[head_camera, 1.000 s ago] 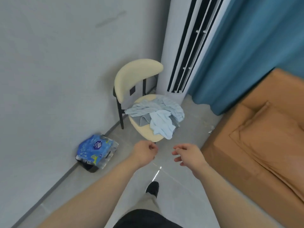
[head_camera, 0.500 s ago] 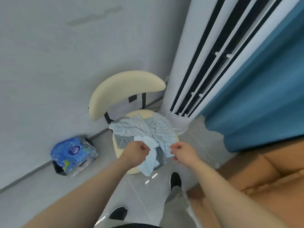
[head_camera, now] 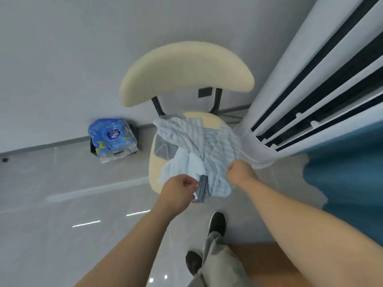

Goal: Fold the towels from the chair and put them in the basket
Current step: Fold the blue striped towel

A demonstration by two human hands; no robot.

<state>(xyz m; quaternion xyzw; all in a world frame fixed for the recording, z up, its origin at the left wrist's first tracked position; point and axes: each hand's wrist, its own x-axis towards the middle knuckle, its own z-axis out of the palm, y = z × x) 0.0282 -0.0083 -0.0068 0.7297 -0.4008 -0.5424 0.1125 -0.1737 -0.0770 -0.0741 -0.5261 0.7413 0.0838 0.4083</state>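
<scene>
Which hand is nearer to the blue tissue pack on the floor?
The left hand. It is at the front edge of the chair seat, on the side toward the blue tissue pack. The right hand grips the towels farther away, beside the air conditioner.

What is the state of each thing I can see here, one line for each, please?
Towels: unfolded, heaped on the chair seat.
Chair: upright, against the wall.
Left hand: closed on the towels' front edge.
Right hand: closed on the towels.
Blue pack: lying on the floor by the wall.
</scene>
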